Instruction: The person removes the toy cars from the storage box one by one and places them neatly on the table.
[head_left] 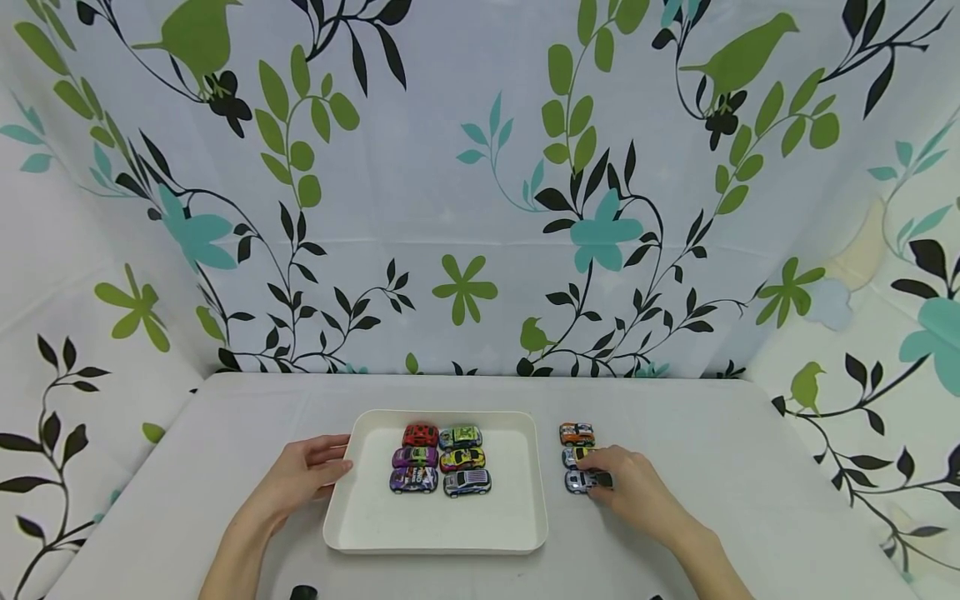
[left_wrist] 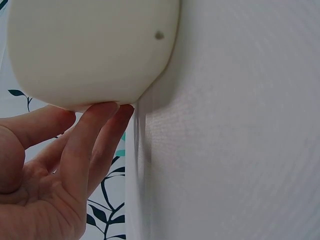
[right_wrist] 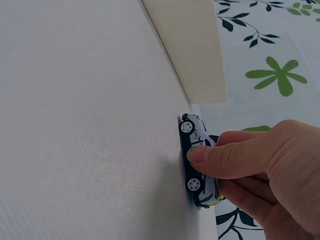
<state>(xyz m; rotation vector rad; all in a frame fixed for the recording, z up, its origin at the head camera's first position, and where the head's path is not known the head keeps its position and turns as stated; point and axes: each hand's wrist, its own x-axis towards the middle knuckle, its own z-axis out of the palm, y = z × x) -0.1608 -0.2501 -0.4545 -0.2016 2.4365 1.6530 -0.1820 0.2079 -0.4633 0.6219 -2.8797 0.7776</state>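
My left hand (head_left: pixel 303 475) touches the left edge of a white rectangular tray (head_left: pixel 431 533), its fingertips against the outer wall (left_wrist: pixel 100 55) in the left wrist view. Several small toy cars stand in two columns in the tray, among them a red car (head_left: pixel 421 435), a yellow car (head_left: pixel 462 459) and a silver car (head_left: pixel 467 482). Right of the tray, my right hand (head_left: pixel 637 492) pinches a silver-grey toy car (right_wrist: pixel 195 165) by its sides between thumb and fingers, close over the table. Behind it, the fingers partly cover a yellow-and-white toy car (head_left: pixel 573 457).
An orange toy car (head_left: pixel 577 433) stands farthest back in the column right of the tray. A dark object (head_left: pixel 303 592) lies at the front edge of the view. White cloth covers the table (head_left: pixel 675 417), and patterned curtains (head_left: pixel 465 208) hang around it.
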